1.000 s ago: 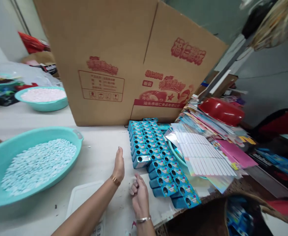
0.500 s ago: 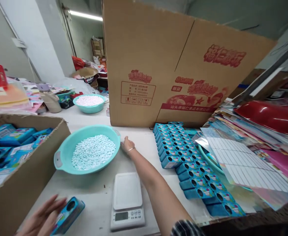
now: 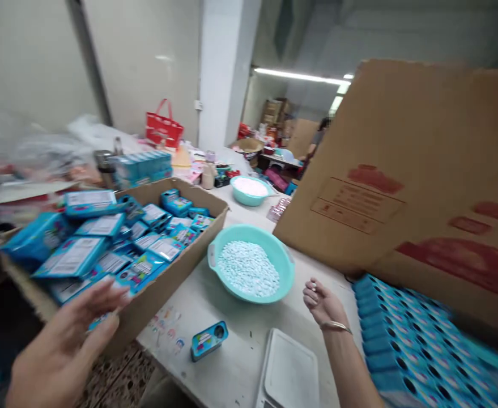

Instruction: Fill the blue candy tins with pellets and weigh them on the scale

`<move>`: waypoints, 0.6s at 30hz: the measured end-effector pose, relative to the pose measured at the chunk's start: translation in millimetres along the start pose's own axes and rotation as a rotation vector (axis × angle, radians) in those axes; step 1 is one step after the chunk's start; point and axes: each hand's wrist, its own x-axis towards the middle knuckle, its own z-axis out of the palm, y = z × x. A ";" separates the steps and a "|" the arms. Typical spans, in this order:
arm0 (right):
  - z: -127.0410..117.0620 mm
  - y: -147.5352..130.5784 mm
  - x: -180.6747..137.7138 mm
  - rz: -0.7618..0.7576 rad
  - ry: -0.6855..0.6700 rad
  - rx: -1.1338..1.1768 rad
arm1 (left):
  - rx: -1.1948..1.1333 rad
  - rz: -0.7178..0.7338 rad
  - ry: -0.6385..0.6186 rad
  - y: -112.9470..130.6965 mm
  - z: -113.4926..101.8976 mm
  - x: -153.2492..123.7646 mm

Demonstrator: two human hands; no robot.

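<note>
My left hand (image 3: 68, 337) is at the near end of a cardboard box (image 3: 176, 283) full of small blue cartons (image 3: 72, 255). Its fingers are stretched and the thumb is apart, with nothing visibly held. My right hand (image 3: 326, 306) is closed, palm up, to the right of a turquoise bowl (image 3: 285, 266). A small white tablet shows at its fingertips. Pale tablets (image 3: 249, 269) fill the bottom of the bowl. One blue carton (image 3: 209, 340) with a round dark opening on top lies on the table in front of the bowl.
A white kitchen scale (image 3: 291, 368) sits near the front edge. Rows of blue cartons (image 3: 414, 334) line the right, before a large cardboard carton (image 3: 401, 170). Another turquoise bowl (image 3: 251, 198) stands farther back. Small stickers (image 3: 167, 328) lie by the table edge.
The view has swung left. My left hand has left the single blue carton on the table and moved to the cardboard box. My right hand stays beside the bowl, now turned palm up.
</note>
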 end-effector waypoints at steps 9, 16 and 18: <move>111.1 24.1 59.1 -0.085 -0.421 -0.770 | 0.645 0.503 -0.494 44.5 -12.9 177.4; 163.2 21.7 59.9 -0.568 -0.509 -1.411 | 0.764 0.484 -0.855 26.4 83.0 259.2; 202.0 6.6 57.9 -0.694 -0.519 -1.357 | 0.743 0.429 -0.977 18.6 103.9 270.0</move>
